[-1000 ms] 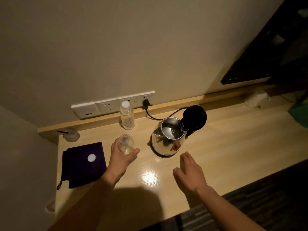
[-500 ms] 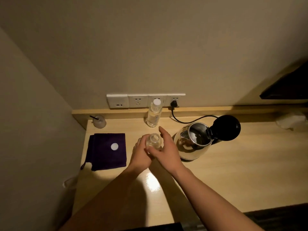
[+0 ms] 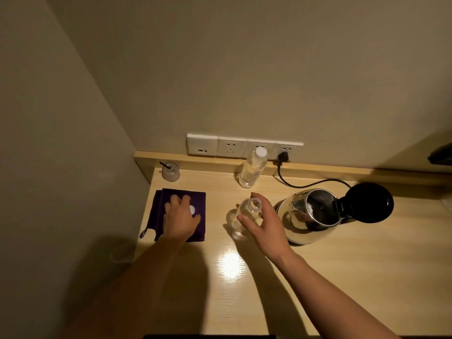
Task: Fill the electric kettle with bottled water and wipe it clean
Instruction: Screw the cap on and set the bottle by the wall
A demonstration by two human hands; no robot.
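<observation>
The electric kettle [image 3: 309, 216] stands lid-open, the uncapped bottle [image 3: 241, 211] just left of it now gripped by the right hand [image 3: 264, 226] alone. The left hand [image 3: 179, 221] has shifted farther left onto the purple cloth [image 3: 160, 211], over the white cap [image 3: 192, 209], grip unclear; capping or wiping seems next.

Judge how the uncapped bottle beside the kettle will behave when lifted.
The uncapped bottle looks like thin clear plastic, so it will probably dent under the right hand if squeezed. With no cap on, any water inside could spill when tilted. It stands tall and narrow, so a sideways nudge may tip it.
</observation>
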